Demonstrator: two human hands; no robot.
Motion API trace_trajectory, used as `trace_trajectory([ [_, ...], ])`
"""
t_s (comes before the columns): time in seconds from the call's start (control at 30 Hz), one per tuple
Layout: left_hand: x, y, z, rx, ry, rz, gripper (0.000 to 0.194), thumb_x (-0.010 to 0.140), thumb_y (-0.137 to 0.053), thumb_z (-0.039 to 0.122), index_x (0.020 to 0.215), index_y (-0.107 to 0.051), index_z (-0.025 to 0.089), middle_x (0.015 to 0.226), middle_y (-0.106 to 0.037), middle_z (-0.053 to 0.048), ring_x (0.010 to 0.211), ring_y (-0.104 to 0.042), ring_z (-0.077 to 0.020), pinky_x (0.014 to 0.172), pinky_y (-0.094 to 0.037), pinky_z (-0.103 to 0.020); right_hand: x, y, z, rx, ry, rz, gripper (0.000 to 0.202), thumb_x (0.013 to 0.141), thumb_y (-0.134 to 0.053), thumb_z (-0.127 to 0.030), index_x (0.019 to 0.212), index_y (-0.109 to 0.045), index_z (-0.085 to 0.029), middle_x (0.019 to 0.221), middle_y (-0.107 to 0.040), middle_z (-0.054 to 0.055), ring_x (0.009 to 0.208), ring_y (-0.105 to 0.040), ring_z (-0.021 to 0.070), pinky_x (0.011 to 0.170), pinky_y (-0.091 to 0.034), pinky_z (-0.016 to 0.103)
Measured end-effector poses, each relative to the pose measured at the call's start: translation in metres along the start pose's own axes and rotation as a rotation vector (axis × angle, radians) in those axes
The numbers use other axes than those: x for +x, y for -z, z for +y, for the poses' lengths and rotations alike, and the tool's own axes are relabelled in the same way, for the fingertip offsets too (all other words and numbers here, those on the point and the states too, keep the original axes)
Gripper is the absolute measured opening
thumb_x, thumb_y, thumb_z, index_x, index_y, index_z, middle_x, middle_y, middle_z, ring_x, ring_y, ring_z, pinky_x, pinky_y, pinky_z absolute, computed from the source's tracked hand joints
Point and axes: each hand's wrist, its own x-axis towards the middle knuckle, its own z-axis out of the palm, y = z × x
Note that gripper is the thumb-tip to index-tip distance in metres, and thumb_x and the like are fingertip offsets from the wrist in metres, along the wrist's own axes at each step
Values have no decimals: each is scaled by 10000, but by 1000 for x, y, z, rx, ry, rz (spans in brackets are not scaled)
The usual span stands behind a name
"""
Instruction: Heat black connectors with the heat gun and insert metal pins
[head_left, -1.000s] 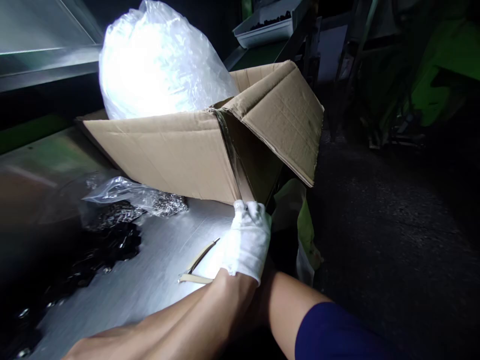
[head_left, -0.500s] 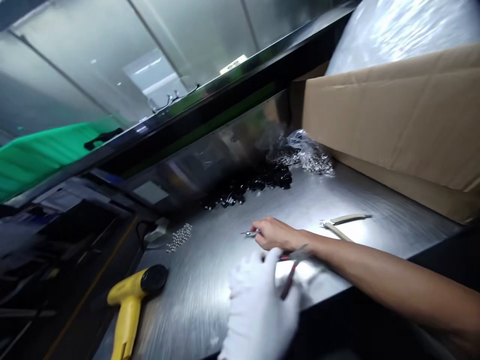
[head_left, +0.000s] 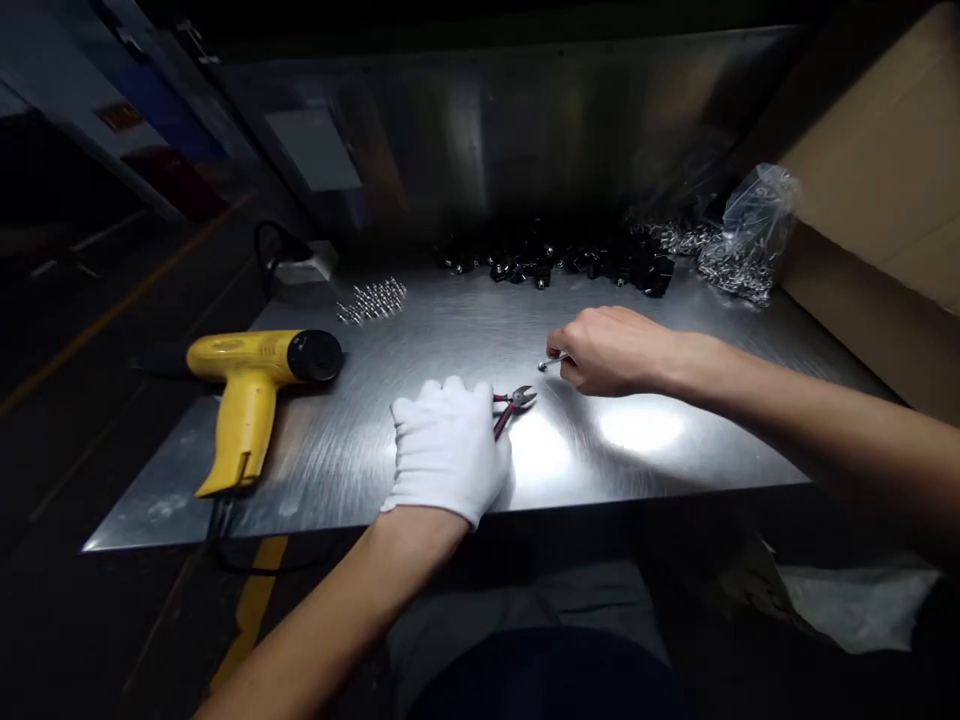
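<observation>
Down by the front edge of the bench, the gloved left hand curls over the red-handled cutters, handles partly hidden, so whether it grips I can't tell; their long axis slants, parted jaws aimed right and slightly backward. Farther in, the bare right hand pinches a slim metal piece, tip toward the left edge. Half a second ago glove and forearm overlapped; now they're apart
</observation>
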Motion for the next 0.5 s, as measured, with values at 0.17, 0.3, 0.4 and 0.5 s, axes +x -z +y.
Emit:
trace_trajectory([
  [0.17,8,3,-4,-10,-10,-21,410,879,-468,508,1024,-676,186,1003,-646,-179,954,-590,-393,744,-446,-496,3,20,-16,-31,5,-3,311,834,-575,-253,1081,-763,-236,914,-747,82,734,-659,253,566,-412,343],
  [0.3,18,6,-15,-56,-22,-137,544,856,-430,623,1053,-704,197,1015,-681,-187,935,-627,-405,726,-474,-482,-3,30,-11,3,-13,71,241,826,-613,-244,994,-779,-292,778,-709,6,629,-604,189,557,-408,323],
  [0.4,29,3,-28,-101,-27,-277,597,811,-436,702,1033,-733,235,944,-708,-155,849,-657,-383,731,-484,-468,-11,20,2,112,-13,188,236,846,-593,-207,968,-782,-275,723,-689,-9,609,-585,150,577,-420,306],
  [0.5,40,3,-39,-61,-78,-297,577,779,-478,719,1001,-743,258,928,-703,-122,894,-666,-380,818,-477,-480,-15,-9,13,246,-60,358,249,845,-582,-171,982,-784,-218,694,-680,2,596,-573,129,616,-441,296],
])
